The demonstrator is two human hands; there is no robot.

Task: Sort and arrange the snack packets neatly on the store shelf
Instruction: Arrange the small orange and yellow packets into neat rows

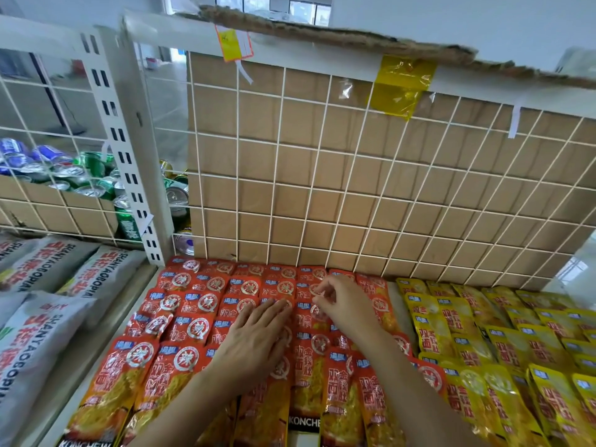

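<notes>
The left hand (254,337) lies flat just below the middle of the frame, fingers straight and together, pressing down on the red snack packets (193,317) and holding nothing. Just to its right, the right hand (346,306) has its fingers curled, and thumb and forefinger pinch the top edge of a red packet (317,314) in the upper rows.

The red packets lie in overlapping rows across the middle of the shelf (391,293), from the back grid down to the bottom edge of the frame. Beside them on the right, across a narrow bare strip, the yellow snack packets (483,337) lie in similar rows. At the lower left are grey bags (48,272) with red lettering.

A white wire grid (322,156) stands behind the packets, with cardboard (354,195) behind it and yellow tape (401,85) at its top rail. Drink cans (90,175) are piled behind the grid at the upper left.
</notes>
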